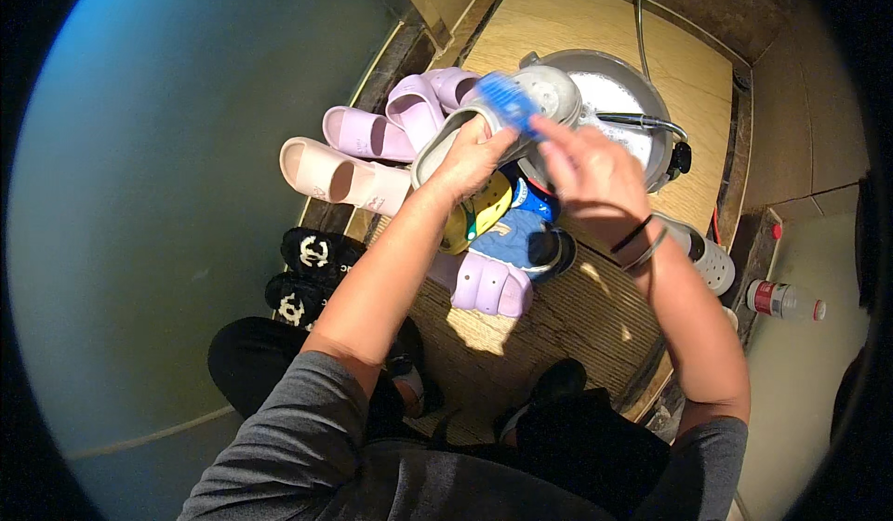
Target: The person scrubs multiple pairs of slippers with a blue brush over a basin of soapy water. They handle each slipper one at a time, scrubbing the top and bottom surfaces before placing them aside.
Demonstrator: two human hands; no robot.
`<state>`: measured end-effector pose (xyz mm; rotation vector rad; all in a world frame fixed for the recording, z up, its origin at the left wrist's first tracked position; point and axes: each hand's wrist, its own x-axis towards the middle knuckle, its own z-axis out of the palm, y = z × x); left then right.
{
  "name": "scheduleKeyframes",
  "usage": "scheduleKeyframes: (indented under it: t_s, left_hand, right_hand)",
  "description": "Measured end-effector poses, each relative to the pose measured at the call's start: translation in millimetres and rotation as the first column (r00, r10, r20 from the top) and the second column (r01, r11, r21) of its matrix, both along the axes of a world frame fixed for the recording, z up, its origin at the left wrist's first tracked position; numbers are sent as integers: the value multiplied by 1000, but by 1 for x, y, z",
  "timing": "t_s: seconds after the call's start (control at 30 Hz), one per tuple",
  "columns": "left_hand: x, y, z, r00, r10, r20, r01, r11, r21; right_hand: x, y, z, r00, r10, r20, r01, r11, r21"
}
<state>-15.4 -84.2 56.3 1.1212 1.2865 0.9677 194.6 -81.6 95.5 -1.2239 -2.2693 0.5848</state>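
My left hand (474, 155) grips a grey foam clog (554, 88) by its opening, its toe held over the near-left side of a round metal basin (659, 95). In my right hand (593, 175) is a blue scrubbing brush (506, 99), blurred, its head over the clog's upper. White suds (607, 95) lie in the basin, and a shower head (624, 120) on a metal hose rests across its rim. Just below the clog are a yellow clog (492, 203), a blue shoe (513, 238) and a lilac slipper (490, 285).
Several lilac slides (411, 102) and cream slides (324, 172) stand at the left, with black fluffy slippers (314, 252) below them. Another pale clog (711, 266) is at the right, near a plastic bottle (781, 300) lying on its side. A glass panel (181, 193) borders the left.
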Motion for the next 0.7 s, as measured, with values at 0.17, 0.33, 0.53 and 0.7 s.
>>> scheduleKeyframes:
  t_s: [0.17, 0.33, 0.53, 0.7]
  left_hand:
    - [-2, 5, -34, 994, 45, 97, -60, 987, 152]
    - [14, 9, -32, 984, 23, -175, 14, 978, 208]
    - [24, 4, -31, 983, 61, -172, -18, 970, 242]
    - [17, 3, -32, 960, 37, -279, 25, 976, 215]
  right_hand:
    - [12, 24, -11, 971, -149, 186, 125, 983, 135]
    - [5, 20, -6, 998, -67, -8, 68, 992, 105]
    - [26, 40, -17, 948, -211, 238, 162, 964, 210]
    - [6, 18, -15, 995, 8, -96, -7, 1000, 16]
